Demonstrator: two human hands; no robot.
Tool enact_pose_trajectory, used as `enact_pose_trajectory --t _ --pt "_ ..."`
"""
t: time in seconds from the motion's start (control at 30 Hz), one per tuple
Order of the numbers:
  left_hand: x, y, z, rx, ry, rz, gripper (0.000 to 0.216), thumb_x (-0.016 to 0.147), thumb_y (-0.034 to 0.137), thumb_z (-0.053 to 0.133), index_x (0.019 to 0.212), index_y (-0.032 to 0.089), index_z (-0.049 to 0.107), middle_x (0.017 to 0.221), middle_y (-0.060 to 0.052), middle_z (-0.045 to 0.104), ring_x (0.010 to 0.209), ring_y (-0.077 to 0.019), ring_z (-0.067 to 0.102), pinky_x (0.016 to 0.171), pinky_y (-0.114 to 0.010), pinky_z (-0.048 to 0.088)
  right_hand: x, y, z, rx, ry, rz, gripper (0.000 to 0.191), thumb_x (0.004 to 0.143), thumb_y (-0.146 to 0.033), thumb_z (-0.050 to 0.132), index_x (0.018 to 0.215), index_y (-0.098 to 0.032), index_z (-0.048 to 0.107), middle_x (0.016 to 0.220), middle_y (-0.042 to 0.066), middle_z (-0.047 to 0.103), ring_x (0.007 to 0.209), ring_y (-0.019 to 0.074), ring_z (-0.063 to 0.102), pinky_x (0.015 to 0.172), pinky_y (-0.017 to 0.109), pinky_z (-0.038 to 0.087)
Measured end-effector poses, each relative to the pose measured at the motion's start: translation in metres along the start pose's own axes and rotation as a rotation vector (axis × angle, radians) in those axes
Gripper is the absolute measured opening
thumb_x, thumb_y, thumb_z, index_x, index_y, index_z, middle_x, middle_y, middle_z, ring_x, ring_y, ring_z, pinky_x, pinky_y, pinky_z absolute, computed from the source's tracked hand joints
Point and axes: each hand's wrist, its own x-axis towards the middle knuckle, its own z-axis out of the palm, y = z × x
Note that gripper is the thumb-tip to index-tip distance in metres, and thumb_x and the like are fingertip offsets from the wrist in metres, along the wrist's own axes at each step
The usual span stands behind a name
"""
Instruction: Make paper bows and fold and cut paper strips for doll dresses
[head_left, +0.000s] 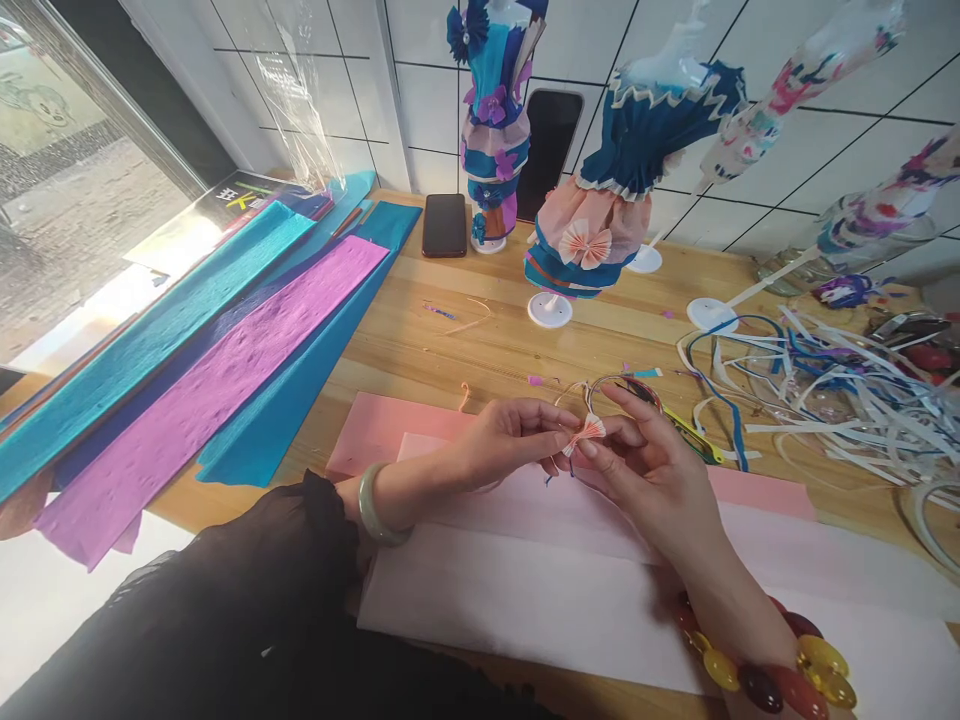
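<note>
Between my two hands is a small pleated paper bow (586, 432), peach with white edges. My left hand (517, 435) pinches its left side between thumb and fingers. On its right side, the thumb and fingers of my right hand (649, 465) grip it, with the index finger stretched upward. Thin wires or threads trail around and below the bow, partly hidden by my fingers. Under my hands lie sheets of pink paper (487, 580). Just beyond my right hand is a yellow-green cutter (694, 435), partly covered.
Blue and purple crepe paper strips (300, 310) lie at the left. Small dress forms in paper outfits (589, 200) stand along the tiled wall. A phone (445, 225) lies near them. Tangled white and blue strips (817, 400) are heaped at the right.
</note>
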Motion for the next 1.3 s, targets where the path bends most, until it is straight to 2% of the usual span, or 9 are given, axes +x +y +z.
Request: enact_pose_trajectory --t 0.33,0.57,0.7,0.83,1.0,1.07,1.17,1.3 --pt "0.001 0.000 0.001 0.076 0.024 0.029 0.027 0.073 0.028 0.070 0.093 0.011 0.067 0.079 -0.005 0.066 0.061 -0.0074 0.058 0.061 -0.023 0.047 -0.002 0.005 0.002 -0.092 -0.033 -0.068 0.052 0.083 -0.025 0.057 0.132 -0.031 0.040 0.095 0.002 0.059 0.081 0.0141 0.059 0.072 0.031 0.053" --pt "0.002 0.000 0.002 0.163 0.113 0.082 0.028 0.077 0.032 0.065 0.094 0.011 0.068 0.080 -0.007 0.068 0.069 -0.0111 0.061 0.068 -0.026 0.049 -0.002 0.009 0.002 -0.222 -0.076 -0.096 0.053 0.086 -0.028 0.052 0.136 -0.029 0.034 0.104 0.006 0.059 0.090 0.0177 0.059 0.082 0.038 0.051" --pt "0.001 -0.001 0.003 0.204 0.137 0.080 0.024 0.077 0.030 0.063 0.093 0.011 0.068 0.077 -0.005 0.066 0.066 -0.0089 0.059 0.067 -0.024 0.049 -0.003 0.010 0.002 -0.280 -0.056 -0.098 0.051 0.089 -0.029 0.047 0.137 -0.029 0.033 0.111 0.007 0.060 0.099 0.0197 0.059 0.080 0.036 0.052" --pt "0.001 0.000 0.003 0.212 0.137 0.068 0.022 0.078 0.026 0.063 0.092 0.011 0.068 0.076 -0.004 0.066 0.065 -0.0077 0.057 0.066 -0.023 0.048 -0.003 0.009 0.003 -0.339 -0.029 -0.097 0.049 0.090 -0.030 0.044 0.137 -0.027 0.033 0.109 0.008 0.062 0.099 0.0199 0.059 0.076 0.033 0.052" --pt "0.001 -0.002 0.003 0.243 0.143 0.082 0.019 0.078 0.024 0.062 0.091 0.011 0.068 0.074 -0.003 0.065 0.064 -0.0072 0.056 0.064 -0.021 0.048 0.000 0.010 0.001 -0.358 0.052 -0.103 0.049 0.089 -0.032 0.045 0.136 -0.027 0.033 0.117 0.009 0.057 0.099 0.0200 0.058 0.083 0.039 0.049" --pt "0.002 -0.003 0.002 0.283 0.192 0.101 0.020 0.078 0.025 0.061 0.091 0.012 0.067 0.076 -0.004 0.065 0.063 -0.0072 0.056 0.063 -0.021 0.048 0.002 0.010 0.000 -0.285 0.121 -0.075 0.047 0.088 -0.033 0.048 0.133 -0.028 0.036 0.118 0.008 0.055 0.094 0.0184 0.060 0.082 0.038 0.050" --pt "0.002 -0.006 0.001 0.306 0.252 0.152 0.022 0.078 0.024 0.061 0.094 0.012 0.066 0.082 -0.005 0.066 0.064 -0.0076 0.056 0.062 -0.022 0.048 0.003 0.009 0.000 -0.173 0.195 -0.011 0.032 0.085 -0.035 0.054 0.116 -0.027 0.049 0.105 0.006 0.059 0.085 0.0169 0.062 0.075 0.034 0.053" --pt "0.004 -0.009 -0.001 0.295 0.246 0.204 0.025 0.077 0.026 0.062 0.099 0.012 0.063 0.088 -0.007 0.067 0.071 -0.0098 0.059 0.064 -0.022 0.049 0.000 0.008 0.003 -0.147 0.083 0.069 0.020 0.082 -0.039 0.057 0.095 -0.023 0.058 0.088 0.005 0.065 0.076 0.0181 0.063 0.063 0.032 0.054"
